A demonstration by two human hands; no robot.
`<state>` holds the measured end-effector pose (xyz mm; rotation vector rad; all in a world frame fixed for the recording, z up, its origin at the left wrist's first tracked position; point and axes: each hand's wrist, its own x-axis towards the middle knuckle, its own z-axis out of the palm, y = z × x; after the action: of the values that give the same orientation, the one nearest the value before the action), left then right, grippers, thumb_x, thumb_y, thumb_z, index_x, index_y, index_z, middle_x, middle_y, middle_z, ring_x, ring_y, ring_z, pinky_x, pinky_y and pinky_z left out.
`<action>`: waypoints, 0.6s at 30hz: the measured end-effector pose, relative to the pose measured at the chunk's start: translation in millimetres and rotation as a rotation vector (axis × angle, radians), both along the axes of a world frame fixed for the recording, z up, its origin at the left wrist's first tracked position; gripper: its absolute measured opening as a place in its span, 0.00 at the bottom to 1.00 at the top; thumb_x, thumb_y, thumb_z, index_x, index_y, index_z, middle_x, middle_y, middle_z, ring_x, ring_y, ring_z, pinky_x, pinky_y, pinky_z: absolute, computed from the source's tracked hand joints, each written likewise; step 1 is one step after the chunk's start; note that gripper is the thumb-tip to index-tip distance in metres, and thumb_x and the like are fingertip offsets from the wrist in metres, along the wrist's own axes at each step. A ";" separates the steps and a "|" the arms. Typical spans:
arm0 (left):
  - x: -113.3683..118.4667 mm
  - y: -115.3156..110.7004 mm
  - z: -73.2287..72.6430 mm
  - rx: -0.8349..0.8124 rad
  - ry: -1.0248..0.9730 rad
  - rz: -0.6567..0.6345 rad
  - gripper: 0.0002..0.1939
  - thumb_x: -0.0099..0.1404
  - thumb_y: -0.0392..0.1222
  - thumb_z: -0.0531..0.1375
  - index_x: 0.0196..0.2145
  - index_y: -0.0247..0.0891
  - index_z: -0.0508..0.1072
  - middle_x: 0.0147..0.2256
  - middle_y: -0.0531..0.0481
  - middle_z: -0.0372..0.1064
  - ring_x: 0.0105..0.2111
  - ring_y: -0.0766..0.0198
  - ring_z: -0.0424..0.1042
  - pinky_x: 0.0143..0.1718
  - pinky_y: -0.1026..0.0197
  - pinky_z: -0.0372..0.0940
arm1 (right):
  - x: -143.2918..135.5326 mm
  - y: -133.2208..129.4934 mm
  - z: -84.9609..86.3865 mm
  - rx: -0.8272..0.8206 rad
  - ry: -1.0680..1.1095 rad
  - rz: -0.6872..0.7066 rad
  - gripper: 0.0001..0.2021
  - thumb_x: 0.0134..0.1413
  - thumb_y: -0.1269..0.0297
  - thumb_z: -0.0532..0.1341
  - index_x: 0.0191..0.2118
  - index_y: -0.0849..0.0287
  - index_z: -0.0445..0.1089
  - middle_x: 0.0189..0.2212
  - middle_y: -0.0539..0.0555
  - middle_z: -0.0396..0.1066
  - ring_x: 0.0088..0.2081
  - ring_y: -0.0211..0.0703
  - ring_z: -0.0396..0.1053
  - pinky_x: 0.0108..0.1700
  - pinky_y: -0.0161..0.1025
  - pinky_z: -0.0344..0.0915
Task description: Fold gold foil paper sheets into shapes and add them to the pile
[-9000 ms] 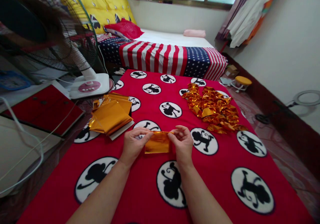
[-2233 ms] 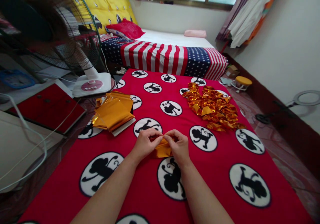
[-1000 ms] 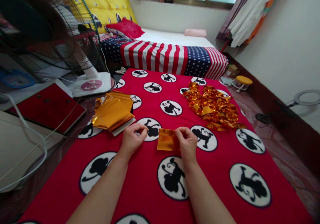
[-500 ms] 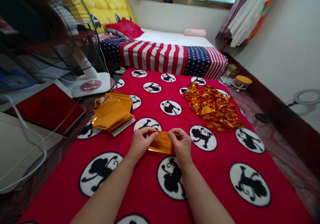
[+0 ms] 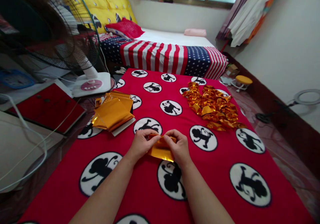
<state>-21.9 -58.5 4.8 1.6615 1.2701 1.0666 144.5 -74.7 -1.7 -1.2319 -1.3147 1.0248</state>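
Observation:
A sheet of shiny gold foil paper [image 5: 161,152] is pinched along its far edge by both hands, just above the red cloth. My left hand [image 5: 142,143] is closed on its left part, thumb on top. On its right part, my right hand [image 5: 179,145] is closed the same way, the two thumbs close together. The far edge looks folded over; fingers beneath it are hidden. To the left lies a loose stack of flat gold foil sheets [image 5: 113,114]. A pile of folded gold foil pieces [image 5: 212,107] spreads over the cloth on the right.
The red cloth with monkey prints [image 5: 160,93] covers the table. At the left an electric fan [image 5: 91,83] stands beside a red panel [image 5: 47,105] and a white cable [image 5: 41,134]. Behind is a bed [image 5: 160,55]; a yellow stool [image 5: 243,80] and a ring light [image 5: 307,96] stand at right.
Both hands have drawn closer together on the gold foil paper. Its far edge is now folded in, and the near edge bows and hangs slightly closer to me.

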 end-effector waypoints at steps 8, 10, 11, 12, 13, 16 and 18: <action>-1.8 -1.3 4.4 0.005 0.075 -0.025 0.05 0.57 0.38 0.64 0.27 0.35 0.80 0.24 0.49 0.77 0.24 0.65 0.73 0.27 0.67 0.66 | 2.0 0.9 -1.8 0.046 -0.205 0.102 0.06 0.52 0.65 0.62 0.28 0.59 0.74 0.24 0.50 0.73 0.26 0.38 0.68 0.29 0.32 0.62; -2.7 -1.1 4.2 -0.006 0.073 -0.030 0.06 0.57 0.39 0.64 0.27 0.35 0.80 0.24 0.49 0.77 0.24 0.65 0.73 0.27 0.67 0.66 | 2.7 0.9 -2.0 0.050 -0.224 0.110 0.06 0.52 0.66 0.61 0.28 0.59 0.74 0.23 0.50 0.72 0.26 0.38 0.67 0.29 0.32 0.61; -3.3 -0.9 3.7 -0.014 0.068 -0.028 0.06 0.57 0.39 0.64 0.27 0.35 0.80 0.25 0.49 0.77 0.24 0.65 0.73 0.27 0.67 0.66 | 2.9 0.7 -1.8 0.046 -0.226 0.109 0.06 0.52 0.66 0.61 0.27 0.59 0.74 0.23 0.50 0.72 0.25 0.37 0.67 0.28 0.32 0.61; -4.0 -0.6 3.0 -0.023 0.060 -0.024 0.06 0.57 0.40 0.64 0.27 0.35 0.80 0.25 0.49 0.77 0.24 0.65 0.73 0.27 0.67 0.66 | 3.1 0.6 -1.5 0.042 -0.223 0.105 0.06 0.52 0.66 0.61 0.27 0.59 0.74 0.22 0.50 0.72 0.25 0.37 0.67 0.28 0.32 0.61; -4.7 -0.3 2.2 -0.031 0.050 -0.022 0.07 0.57 0.40 0.64 0.27 0.35 0.80 0.25 0.49 0.77 0.24 0.65 0.73 0.27 0.67 0.66 | 3.3 0.5 -1.1 0.037 -0.218 0.102 0.06 0.52 0.66 0.61 0.27 0.59 0.74 0.22 0.49 0.71 0.24 0.37 0.66 0.27 0.32 0.60; -7.5 0.9 0.0 -0.055 0.016 -0.015 0.08 0.57 0.42 0.64 0.27 0.34 0.80 0.25 0.48 0.77 0.24 0.64 0.73 0.26 0.67 0.66 | 4.8 0.6 -0.8 0.027 -0.207 0.087 0.06 0.50 0.66 0.61 0.27 0.60 0.74 0.21 0.49 0.70 0.23 0.36 0.64 0.25 0.31 0.58; -10.3 2.1 -0.8 -0.074 -0.019 0.014 0.08 0.56 0.42 0.65 0.27 0.34 0.80 0.25 0.48 0.77 0.24 0.64 0.73 0.25 0.67 0.65 | 7.1 1.4 -1.9 0.022 -0.203 0.072 0.06 0.50 0.66 0.60 0.27 0.60 0.74 0.20 0.49 0.69 0.22 0.35 0.62 0.24 0.31 0.56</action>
<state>-32.2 -56.4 4.0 1.5863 1.2952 1.0291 151.6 -73.3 -3.6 -1.3064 -1.5323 0.9514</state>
